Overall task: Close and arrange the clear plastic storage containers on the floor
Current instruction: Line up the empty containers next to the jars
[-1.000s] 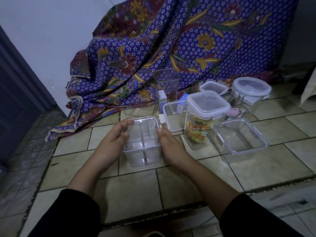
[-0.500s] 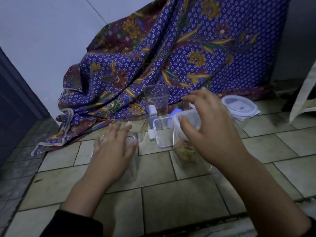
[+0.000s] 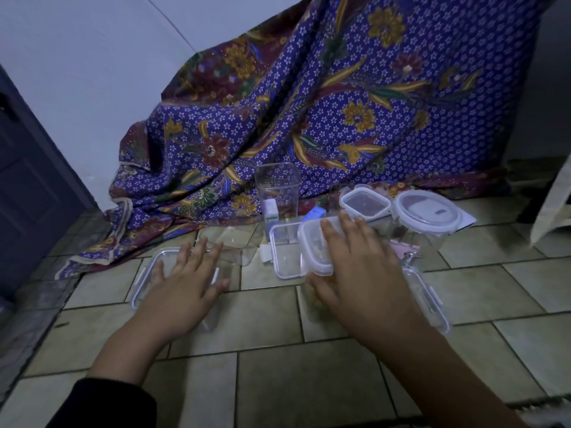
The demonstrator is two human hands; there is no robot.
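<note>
My left hand (image 3: 185, 285) lies flat, fingers spread, on top of a square clear container (image 3: 144, 267) on the tiled floor at the left. My right hand (image 3: 361, 273) rests on the white-rimmed lid (image 3: 312, 248) of a taller clear container; its fingers lie straight over the lid and the thumb runs down the near side. The hand hides what is inside. An open clear container with side clips (image 3: 432, 307) sits just right of that hand. A shallow clear lid or tray (image 3: 284, 261) lies between my hands.
Behind stand a tall open clear container (image 3: 278, 189), a small square lidded one (image 3: 364, 203) and a round lidded one (image 3: 426, 213). Another clear piece (image 3: 230, 245) lies by the patterned cloth (image 3: 309, 103). A dark door (image 3: 31, 180) is at the left.
My right hand left the square container, reached right and came down on the lidded container. My left hand moved from the square container's side to its top. The view shifted closer and left.
</note>
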